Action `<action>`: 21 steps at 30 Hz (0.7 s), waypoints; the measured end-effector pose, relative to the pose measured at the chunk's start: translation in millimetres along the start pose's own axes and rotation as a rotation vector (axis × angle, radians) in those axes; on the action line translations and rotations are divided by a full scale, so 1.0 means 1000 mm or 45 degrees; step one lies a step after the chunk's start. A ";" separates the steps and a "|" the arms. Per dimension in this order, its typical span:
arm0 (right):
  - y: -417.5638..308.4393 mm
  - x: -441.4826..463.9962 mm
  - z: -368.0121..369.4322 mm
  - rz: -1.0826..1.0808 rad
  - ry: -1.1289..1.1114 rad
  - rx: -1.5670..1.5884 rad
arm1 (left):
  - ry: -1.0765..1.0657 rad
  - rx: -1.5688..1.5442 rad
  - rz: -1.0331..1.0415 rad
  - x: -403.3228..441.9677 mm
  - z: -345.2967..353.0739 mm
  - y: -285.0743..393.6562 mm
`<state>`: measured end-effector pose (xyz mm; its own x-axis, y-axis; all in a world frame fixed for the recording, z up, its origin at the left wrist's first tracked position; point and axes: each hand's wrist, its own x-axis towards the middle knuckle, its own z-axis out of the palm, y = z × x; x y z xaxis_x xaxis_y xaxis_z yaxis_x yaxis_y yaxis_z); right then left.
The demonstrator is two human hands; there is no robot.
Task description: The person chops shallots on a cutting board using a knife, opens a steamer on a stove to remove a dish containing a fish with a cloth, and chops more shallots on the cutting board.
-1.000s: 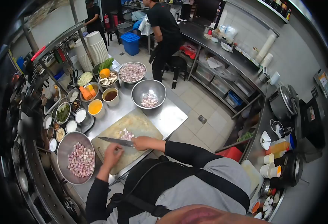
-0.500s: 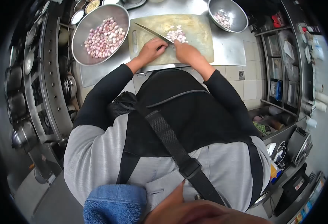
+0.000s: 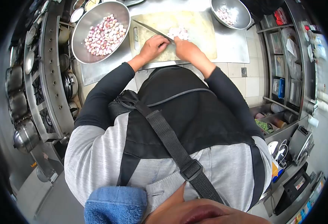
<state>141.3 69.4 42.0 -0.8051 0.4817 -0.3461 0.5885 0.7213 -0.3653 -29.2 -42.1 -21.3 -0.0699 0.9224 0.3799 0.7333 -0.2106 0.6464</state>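
Observation:
My right hand is wrapped round the handle of a kitchen knife, whose long blade points to the far left over a worn, yellowish cutting board. Close to the blade's near side, my left hand rests on the board with its fingers curled together. Whatever those fingers grip is too small or hidden to make out. Cut pieces of shallot lie in a pale heap just beyond the knife and my right hand.
Left of the board, a large steel bowl holds many peeled shallots. A smaller steel bowl at the right contains cut pieces. Both stand on a steel table. Metal racks line the left; shelving lines the right.
The whole view has shifted slightly and brightened. My hands and the knife keep nearly the same places over the board.

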 end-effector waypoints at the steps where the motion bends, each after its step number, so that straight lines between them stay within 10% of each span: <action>1: -0.003 0.002 -0.004 -0.007 0.018 0.036 | 0.006 -0.004 0.005 0.001 0.000 0.000; 21: -0.007 -0.004 -0.013 0.047 -0.061 0.094 | 0.062 0.015 0.023 -0.001 -0.001 0.003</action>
<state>139.1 69.4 57.4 -0.7795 0.4816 -0.4005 0.6228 0.6640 -0.4137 -27.9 -43.7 -19.2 -0.0892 0.9017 0.4231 0.7429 -0.2228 0.6313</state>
